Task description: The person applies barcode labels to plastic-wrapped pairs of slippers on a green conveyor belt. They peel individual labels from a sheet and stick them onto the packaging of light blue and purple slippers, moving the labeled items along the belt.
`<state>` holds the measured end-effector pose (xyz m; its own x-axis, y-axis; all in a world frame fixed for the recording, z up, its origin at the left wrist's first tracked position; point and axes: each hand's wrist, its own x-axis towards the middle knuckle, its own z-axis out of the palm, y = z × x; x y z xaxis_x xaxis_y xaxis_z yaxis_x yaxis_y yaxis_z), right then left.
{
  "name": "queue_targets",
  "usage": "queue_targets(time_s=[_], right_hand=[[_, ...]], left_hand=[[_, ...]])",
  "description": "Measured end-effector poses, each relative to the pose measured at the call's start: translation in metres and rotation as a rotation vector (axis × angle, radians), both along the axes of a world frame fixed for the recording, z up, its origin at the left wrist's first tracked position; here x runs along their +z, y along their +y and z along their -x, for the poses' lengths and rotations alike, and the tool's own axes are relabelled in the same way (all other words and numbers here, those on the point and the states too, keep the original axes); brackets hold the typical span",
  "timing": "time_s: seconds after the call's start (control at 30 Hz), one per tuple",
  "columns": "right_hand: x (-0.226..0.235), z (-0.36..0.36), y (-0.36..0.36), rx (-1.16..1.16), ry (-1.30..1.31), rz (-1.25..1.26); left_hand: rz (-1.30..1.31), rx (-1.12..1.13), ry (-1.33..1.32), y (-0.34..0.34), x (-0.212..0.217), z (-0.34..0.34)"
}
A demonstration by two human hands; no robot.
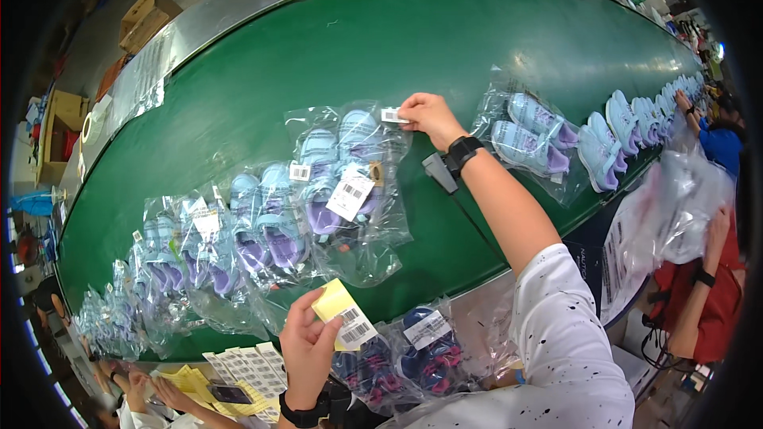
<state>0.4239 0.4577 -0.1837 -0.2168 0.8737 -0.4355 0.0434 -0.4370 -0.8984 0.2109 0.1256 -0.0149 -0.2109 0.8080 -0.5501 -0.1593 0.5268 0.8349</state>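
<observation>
My right hand (431, 119) pinches a small white barcode sticker (390, 115) at the upper right corner of a clear plastic bag. Inside that bag lies a pair of light blue and lilac shoes (319, 147), with a larger white label (350, 193) and a smaller one on top. Nearer to me, my left hand (308, 343) grips a piece of yellow backing sheet (335, 299) bearing white barcode stickers. Its thumb rests across the front of the sheet. Whether the sticker touches the bag, I cannot tell.
Bagged blue shoes (266, 214) line the green conveyor belt (381, 40) to the left; more pairs (531, 135) stand to the right. A grey device (439, 172) with a cable sits by my right wrist. Dark bagged shoes (429, 349) lie near me. Co-workers are at both sides.
</observation>
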Motion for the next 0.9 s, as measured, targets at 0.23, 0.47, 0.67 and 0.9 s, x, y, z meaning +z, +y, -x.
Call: queue_targets(time_s=[0.23, 0.47, 0.67, 0.9], right_hand=[[0.037, -0.047, 0.005, -0.035, -0.419, -0.41], [0.038, -0.288, -0.001, 0.21, -1.13, -0.587], [0.035, -0.21, -0.052, 0.047, -1.265, -0.369], [0.073, -0.071, -0.131, 0.202, -0.732, -0.594]], left_hand=[[0.004, 0.047, 0.002, -0.005, 0.002, -0.007], [-0.046, 0.077, -0.072, -0.022, -0.006, -0.01], [-0.013, 0.026, -0.021, -0.023, 0.002, -0.024], [-0.049, 0.044, -0.034, -0.011, 0.013, -0.049]])
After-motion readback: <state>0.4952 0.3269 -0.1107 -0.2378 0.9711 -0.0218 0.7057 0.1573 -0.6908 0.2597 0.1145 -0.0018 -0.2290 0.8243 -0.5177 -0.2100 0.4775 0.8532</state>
